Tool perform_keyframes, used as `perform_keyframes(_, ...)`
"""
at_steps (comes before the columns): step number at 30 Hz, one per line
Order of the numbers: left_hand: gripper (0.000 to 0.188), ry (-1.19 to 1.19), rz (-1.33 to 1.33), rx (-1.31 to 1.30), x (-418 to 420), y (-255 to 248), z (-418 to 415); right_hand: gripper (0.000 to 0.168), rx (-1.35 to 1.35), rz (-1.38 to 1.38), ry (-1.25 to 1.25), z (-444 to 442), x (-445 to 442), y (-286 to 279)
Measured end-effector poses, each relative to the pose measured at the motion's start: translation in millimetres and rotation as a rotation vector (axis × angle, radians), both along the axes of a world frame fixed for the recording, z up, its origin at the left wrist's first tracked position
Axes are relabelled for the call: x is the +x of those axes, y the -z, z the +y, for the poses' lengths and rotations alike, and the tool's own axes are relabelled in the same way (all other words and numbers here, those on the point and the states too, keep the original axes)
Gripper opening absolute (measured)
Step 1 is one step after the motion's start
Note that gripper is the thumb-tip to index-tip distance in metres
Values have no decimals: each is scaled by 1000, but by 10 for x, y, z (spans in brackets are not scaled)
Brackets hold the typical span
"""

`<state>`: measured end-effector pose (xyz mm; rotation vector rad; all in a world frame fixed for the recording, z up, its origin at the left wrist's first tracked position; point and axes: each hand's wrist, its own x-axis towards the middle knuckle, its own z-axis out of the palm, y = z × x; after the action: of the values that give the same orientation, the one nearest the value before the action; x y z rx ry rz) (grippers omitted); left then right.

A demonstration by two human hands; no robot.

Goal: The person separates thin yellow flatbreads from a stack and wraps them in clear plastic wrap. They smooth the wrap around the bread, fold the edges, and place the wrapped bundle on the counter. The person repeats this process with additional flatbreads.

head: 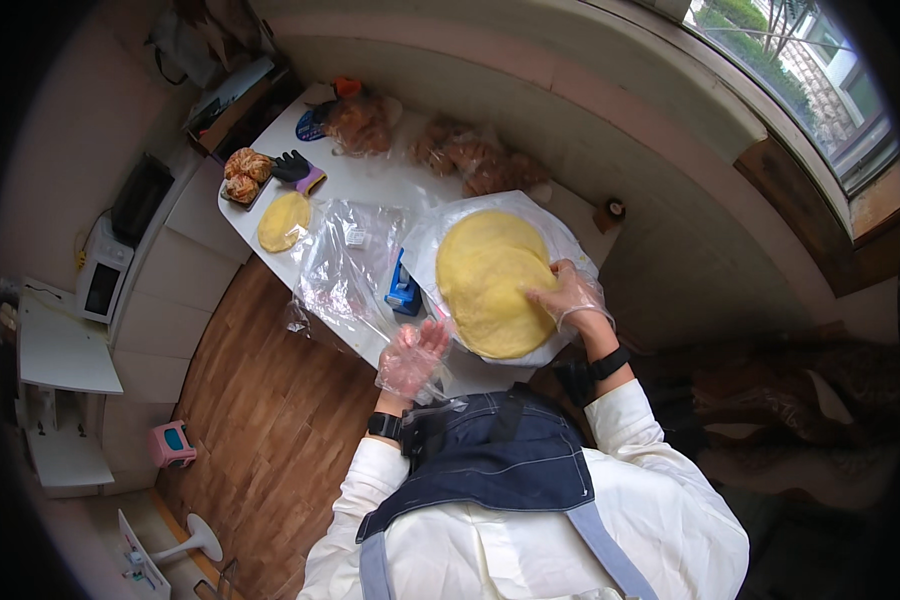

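Two overlapping flat yellow rounds, seemingly dough or flatbread point(495, 289), lie on white plastic sheeting point(562, 232) on the white table. At their right edge is my right hand point(570, 294) in a clear plastic glove, thumb over the top round; whether it pinches the edge cannot be told. My left hand point(414, 358), gloved alike, is held palm up with fingers apart near the front table edge, holding nothing. A blue tape dispenser point(403, 289) stands just beyond it. Clear plastic bags point(345, 262) spread to the left, beside another yellow round point(283, 222).
Bagged brown breads point(472, 157) line the wall side of the table point(251, 229). At its far left end are twisted pastries on a tray point(246, 176) and a black and purple glove point(298, 171). A brown tape roll point(611, 212) sits near the right corner.
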<state>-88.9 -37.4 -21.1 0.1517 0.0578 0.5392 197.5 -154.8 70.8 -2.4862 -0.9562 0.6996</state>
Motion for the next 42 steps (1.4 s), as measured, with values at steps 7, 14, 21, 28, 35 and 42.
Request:
perform_keyframes(7,27,-93,278,-98,144,257,-135,59,70,235,97,-109,-86,-45)
perform_keyframes(14,28,45,147,43,200,239,-258,37,471,-224,-207,-53,-520,0)
perform_keyframes(21,25,55,84,68,10,93,-141,54,640,-437,-693,-16,-621,74)
perform_keyframes(28,19,-12,159,89,109,-242,77,77,576,192,61,-183,-527,-1)
perform_keyframes(35,26,126,172,102,5,206,142,66,376,-158,-154,-198,-534,-75)
perform_keyframes(42,23,-107,136,248,-82,-314,170,24,499,-111,-169,-131,-371,-22)
